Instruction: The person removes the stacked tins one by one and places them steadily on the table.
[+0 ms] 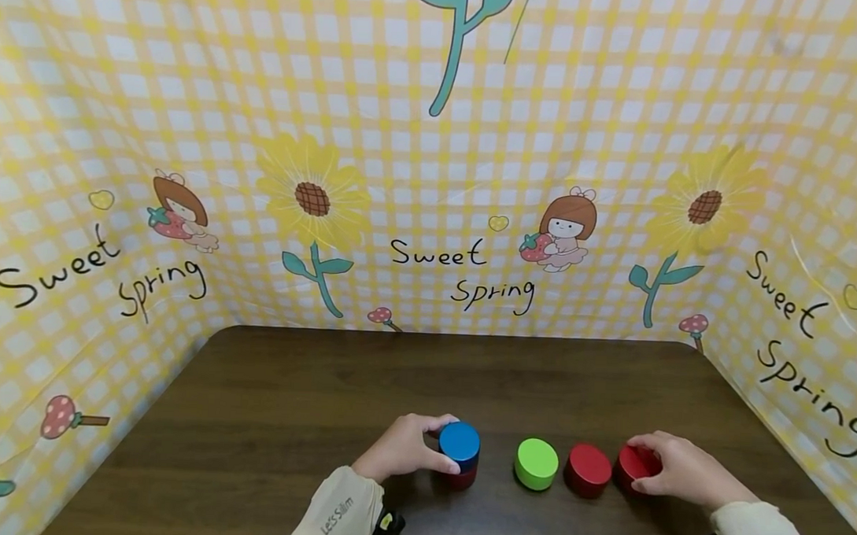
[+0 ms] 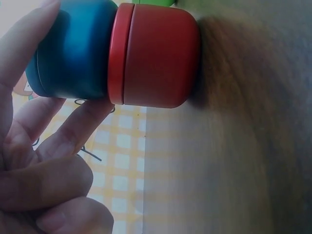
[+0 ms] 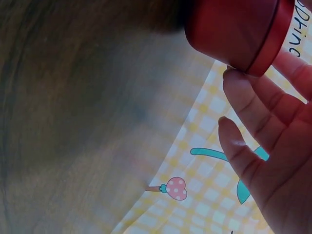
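With thumb and fingers my left hand (image 1: 401,449) grips a blue round tin (image 1: 459,442). The blue tin sits on top of a red tin (image 1: 461,479), and in the left wrist view the lower red tin (image 2: 156,56) shows its lidded rim against the blue one (image 2: 78,48). At the right end of the row, my right hand (image 1: 687,469) holds another red tin (image 1: 634,466) between thumb and fingers. That tin (image 3: 234,31) appears at the top of the right wrist view, fingertips against its side.
Between the hands stand a lime-green tin (image 1: 536,463) and a further red tin (image 1: 588,470), side by side. They are on a dark wooden table (image 1: 311,374). A yellow checked cloth (image 1: 432,173) with printed flowers encloses the back and both sides.
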### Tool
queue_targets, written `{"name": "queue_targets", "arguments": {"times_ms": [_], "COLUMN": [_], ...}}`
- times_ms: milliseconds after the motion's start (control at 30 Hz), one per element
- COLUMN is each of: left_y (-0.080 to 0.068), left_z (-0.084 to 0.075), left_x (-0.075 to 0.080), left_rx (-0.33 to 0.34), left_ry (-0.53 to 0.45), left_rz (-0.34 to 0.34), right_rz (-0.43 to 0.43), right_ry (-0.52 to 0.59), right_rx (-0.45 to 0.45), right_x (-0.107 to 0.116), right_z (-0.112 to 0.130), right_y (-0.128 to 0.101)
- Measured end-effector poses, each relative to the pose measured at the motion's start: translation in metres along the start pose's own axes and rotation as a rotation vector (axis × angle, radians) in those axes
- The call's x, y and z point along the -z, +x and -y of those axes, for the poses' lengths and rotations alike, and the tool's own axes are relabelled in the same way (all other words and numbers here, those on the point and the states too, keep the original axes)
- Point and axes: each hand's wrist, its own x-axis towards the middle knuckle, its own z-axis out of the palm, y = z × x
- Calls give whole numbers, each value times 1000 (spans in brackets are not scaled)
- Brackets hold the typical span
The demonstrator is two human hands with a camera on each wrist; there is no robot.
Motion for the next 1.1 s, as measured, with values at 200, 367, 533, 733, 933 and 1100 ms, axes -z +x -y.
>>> {"name": "queue_targets", "arguments": {"times_ms": [200, 367, 533, 733, 933, 1100], "left_y": [1, 2, 1, 1, -1, -1], "left_z": [-2, -2, 0, 2, 2, 0], "left_x": [0, -1, -2, -2, 0, 3], "left_rx": [0, 2, -1, -14, -61, -87], "left_ry": [-11, -2, 15, 40, 42, 76], "left_rz": [-1, -4, -13, -15, 16, 48], "right_rz": [4, 6, -2, -54, -120, -179], "right_ry": [12, 14, 1, -37, -6, 28], "right_rx": [-7, -14, -46, -81, -47, 46], "right_x": [2, 2, 2, 7, 12, 10], "right_z": [0, -1, 2, 10, 26, 44], "right_y": [-1, -2, -4, -5, 0, 6]}}
